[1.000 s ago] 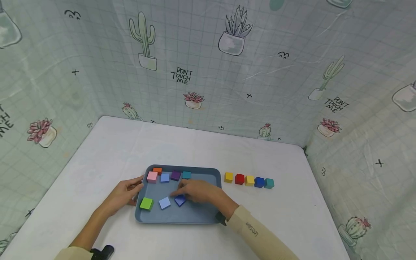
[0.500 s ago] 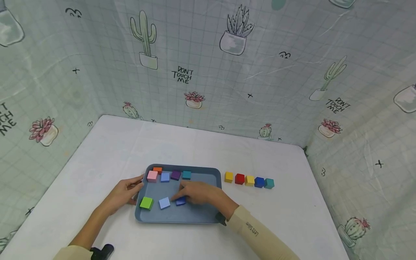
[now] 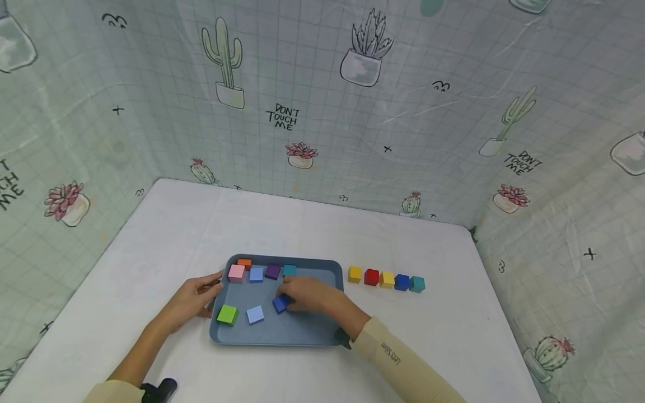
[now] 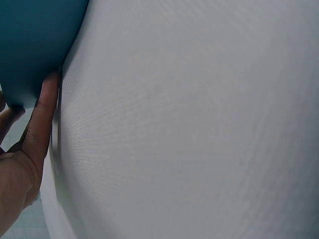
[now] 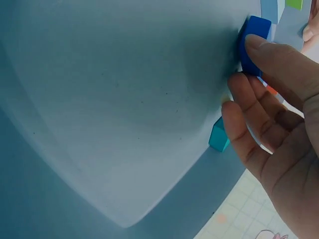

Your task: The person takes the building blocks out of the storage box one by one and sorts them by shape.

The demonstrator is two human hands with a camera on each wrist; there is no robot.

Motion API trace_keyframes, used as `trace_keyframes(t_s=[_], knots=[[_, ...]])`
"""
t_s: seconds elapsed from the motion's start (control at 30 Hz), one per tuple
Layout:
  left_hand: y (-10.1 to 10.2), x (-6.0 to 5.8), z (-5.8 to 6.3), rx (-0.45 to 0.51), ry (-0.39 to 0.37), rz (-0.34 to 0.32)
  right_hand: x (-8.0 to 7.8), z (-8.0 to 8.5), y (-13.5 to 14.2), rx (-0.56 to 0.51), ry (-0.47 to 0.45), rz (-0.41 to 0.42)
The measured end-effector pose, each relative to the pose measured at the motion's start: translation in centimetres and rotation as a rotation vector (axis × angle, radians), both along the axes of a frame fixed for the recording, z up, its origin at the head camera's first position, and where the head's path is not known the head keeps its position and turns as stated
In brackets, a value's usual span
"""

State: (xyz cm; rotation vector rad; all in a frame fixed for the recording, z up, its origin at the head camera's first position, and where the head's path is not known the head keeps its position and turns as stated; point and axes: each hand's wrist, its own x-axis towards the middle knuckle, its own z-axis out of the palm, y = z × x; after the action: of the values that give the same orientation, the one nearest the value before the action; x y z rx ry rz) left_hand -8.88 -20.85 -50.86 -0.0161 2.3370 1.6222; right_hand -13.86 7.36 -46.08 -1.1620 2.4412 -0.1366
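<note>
In the head view, a blue-grey tray (image 3: 242, 337) lies on the white table. My left hand (image 3: 188, 302) rests against its left side, fingers extended and touching the rim; the left wrist view shows a straight finger (image 4: 46, 107) along the tray wall (image 4: 37, 45). Over the tray's middle, my right hand (image 3: 309, 295) pinches a dark blue cube (image 3: 280, 304), which sits turned at an angle. The right wrist view shows the thumb on that cube (image 5: 256, 47). A light blue cube (image 3: 255, 314) and a green cube (image 3: 228, 315) lie to its left in the tray.
Along the tray's far side are orange (image 3: 244, 263), pink (image 3: 237, 273), blue (image 3: 256, 275), purple (image 3: 273, 271) and teal (image 3: 289, 270) cubes. Right of the tray, several cubes stand in a row, including a red cube (image 3: 372, 277). A patterned cloth (image 3: 322, 101) hangs behind the table.
The dark blue cube has turned and shifted slightly away from the tray's near side, with my right fingers now around it; the extended index finger has drawn back. My left hand stays put.
</note>
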Motion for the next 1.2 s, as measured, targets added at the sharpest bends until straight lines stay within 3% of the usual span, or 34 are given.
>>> trace_keyframes(t_s=[0.3, 0.57, 0.8, 1.2], knots=[[0.1, 0.0, -0.1, -0.002, -0.004, 0.0, -0.3, 0.5, 0.6, -0.033, 0.002, -0.023], [0.0, 0.1, -0.1, -0.015, -0.008, 0.001, -0.4, 2.3, 2.2, -0.053, 0.063, -0.099], [-0.2, 0.1, -0.1, -0.01, -0.006, -0.002, -0.3, 2.5, 3.8, -0.08, 0.067, -0.142], [-0.2, 0.0, -0.4, -0.02, 0.003, -0.006, -0.2, 3.7, 7.0, -0.21, 0.087, -0.229]])
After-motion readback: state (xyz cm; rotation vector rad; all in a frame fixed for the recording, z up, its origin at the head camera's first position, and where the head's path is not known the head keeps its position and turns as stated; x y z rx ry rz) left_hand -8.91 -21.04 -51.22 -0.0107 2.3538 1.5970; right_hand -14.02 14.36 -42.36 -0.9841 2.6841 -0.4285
